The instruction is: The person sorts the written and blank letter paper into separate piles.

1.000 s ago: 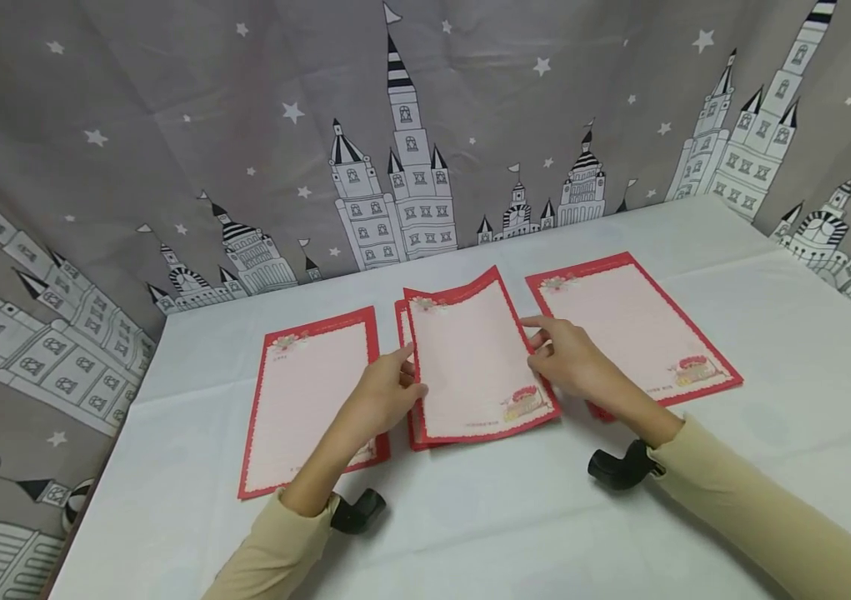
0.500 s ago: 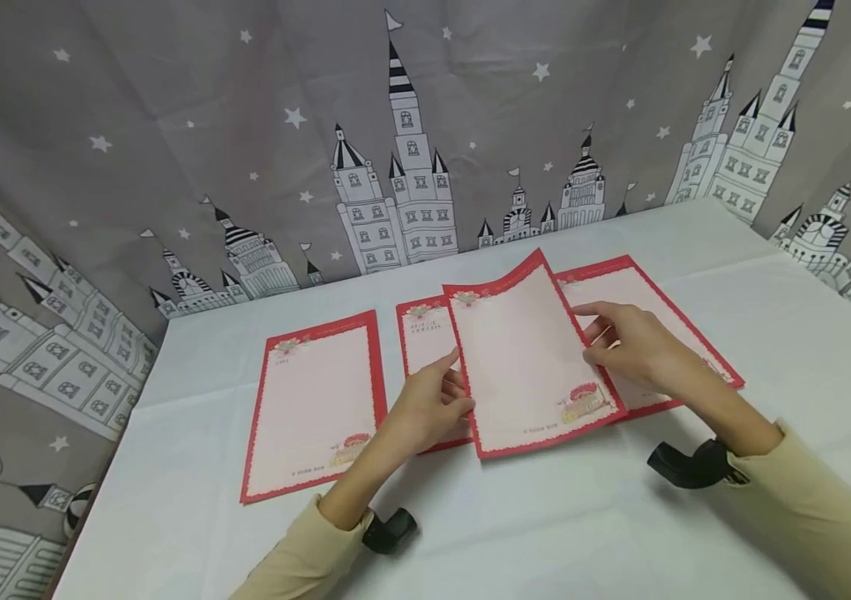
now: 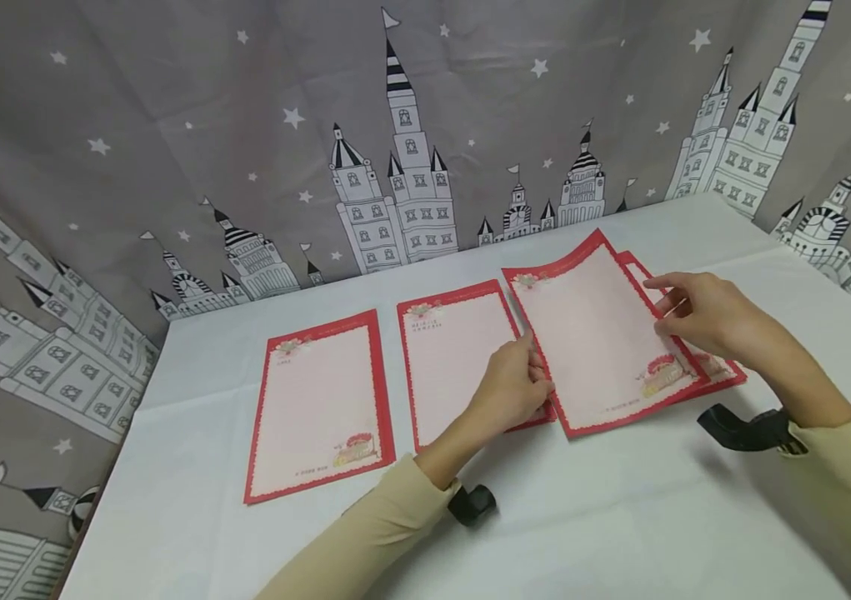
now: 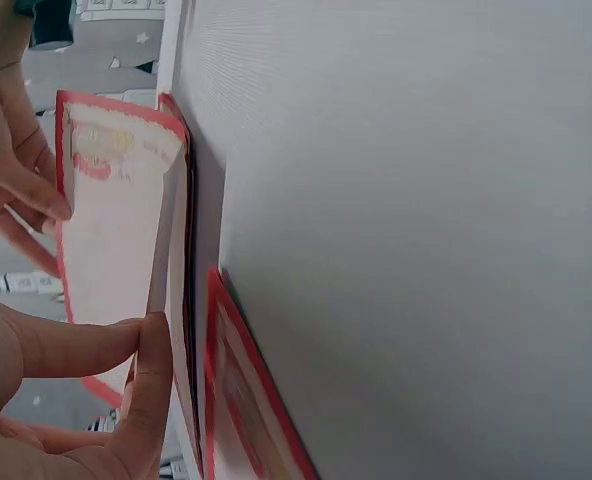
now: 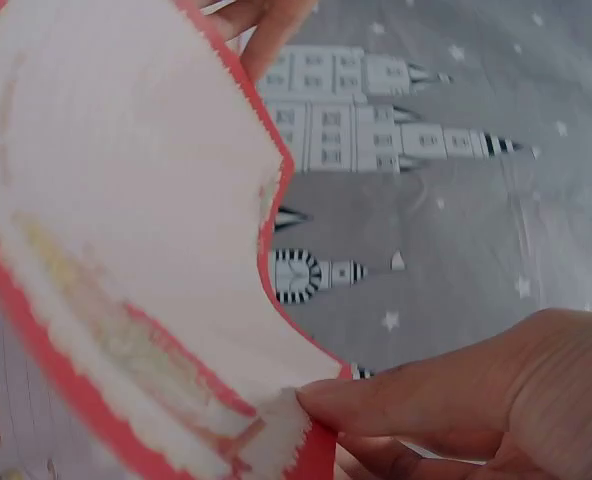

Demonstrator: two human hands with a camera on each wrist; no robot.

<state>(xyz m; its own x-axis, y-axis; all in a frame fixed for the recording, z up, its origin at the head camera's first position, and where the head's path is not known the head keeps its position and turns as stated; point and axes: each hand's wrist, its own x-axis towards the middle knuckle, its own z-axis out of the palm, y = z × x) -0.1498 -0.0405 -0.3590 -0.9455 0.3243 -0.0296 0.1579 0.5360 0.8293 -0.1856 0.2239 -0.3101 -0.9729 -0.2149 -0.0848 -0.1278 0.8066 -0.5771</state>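
A sheet of red-bordered letter paper (image 3: pixel 598 333) is held between both hands, tilted and slightly bowed above the right-hand pile. My left hand (image 3: pixel 511 379) pinches its left edge between thumb and fingers, as the left wrist view also shows. On the opposite edge my right hand (image 3: pixel 718 317) grips with the thumb on top; in the right wrist view the thumb (image 5: pixel 406 400) presses the paper near a corner. Beneath the held sheet lies a like-bordered sheet (image 3: pixel 728 372), mostly hidden. Another printed sheet (image 3: pixel 455 358) lies flat in the middle, partly behind the left hand.
A third bordered sheet (image 3: pixel 320 408) lies flat at the left. All rest on a white-covered table (image 3: pixel 605 517). Behind the table hangs a grey curtain (image 3: pixel 485 92) printed with castles and stars. A black wrist device (image 3: pixel 748 429) sits under the right wrist.
Both hands have carried the held sheet rightward, from over the middle sheet to over the right one. The middle sheet, with small lines of text, is now uncovered.
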